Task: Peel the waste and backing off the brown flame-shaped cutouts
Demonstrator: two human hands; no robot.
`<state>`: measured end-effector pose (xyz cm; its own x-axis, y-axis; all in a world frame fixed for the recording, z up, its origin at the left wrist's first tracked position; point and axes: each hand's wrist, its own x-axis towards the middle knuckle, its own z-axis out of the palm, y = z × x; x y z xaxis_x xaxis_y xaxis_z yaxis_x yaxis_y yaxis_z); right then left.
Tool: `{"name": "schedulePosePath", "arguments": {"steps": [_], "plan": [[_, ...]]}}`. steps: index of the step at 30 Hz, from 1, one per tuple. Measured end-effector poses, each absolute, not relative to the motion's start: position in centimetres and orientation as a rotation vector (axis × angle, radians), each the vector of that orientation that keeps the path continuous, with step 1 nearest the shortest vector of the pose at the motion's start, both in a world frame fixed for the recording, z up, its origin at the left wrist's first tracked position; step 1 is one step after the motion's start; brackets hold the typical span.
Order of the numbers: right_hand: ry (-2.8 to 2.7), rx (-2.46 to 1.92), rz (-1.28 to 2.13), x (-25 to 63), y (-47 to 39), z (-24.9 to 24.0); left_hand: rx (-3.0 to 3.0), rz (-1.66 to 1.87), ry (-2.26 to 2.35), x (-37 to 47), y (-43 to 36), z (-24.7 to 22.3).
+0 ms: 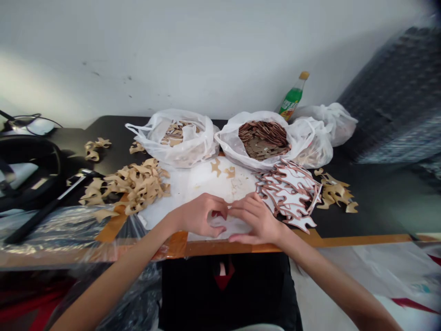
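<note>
My left hand [206, 215] and my right hand [257, 218] meet fingertip to fingertip over a white sheet [196, 181] at the table's front edge. Their fingers are curled, and a bit of reddish-brown shows between them; most of what they hold is hidden. Right beside my right hand lies a heap of white wavy cut-outs with brown edges [289, 195]. To the left of my left hand is a pile of curled tan paper scraps [138, 184]. Two small tan scraps [216, 167] lie on the sheet beyond my fingers.
Behind the sheet stand a plastic bag of tan pieces [196, 154] and another plastic bag of brown pieces [237, 158]. A green-labelled bottle [292, 99] is at the wall. More tan scraps [336, 193] lie right. A black-handled hammer [48, 207] rests left.
</note>
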<state>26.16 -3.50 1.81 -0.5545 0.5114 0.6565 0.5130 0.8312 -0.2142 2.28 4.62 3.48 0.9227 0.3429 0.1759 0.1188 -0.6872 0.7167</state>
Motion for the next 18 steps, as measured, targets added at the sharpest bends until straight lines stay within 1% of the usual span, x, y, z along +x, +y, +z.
{"name": "schedulePosePath", "arguments": {"steps": [3,6,11,18], "plan": [[-2.156,-0.907,0.308,26.4,-3.1,1.8,2.396,0.571,0.427,2.0,4.7,3.5],[-2.135,-0.960,0.423,26.7,-2.9,1.7,2.434,0.693,0.461,1.9,4.9,3.4],[-2.118,-0.943,0.462,26.9,-2.8,1.3,2.482,0.687,0.475,2.1,5.0,2.6],[-2.137,-0.981,0.400,27.2,-2.4,0.5,2.571,0.744,0.517,2.7,4.8,1.7]]}}
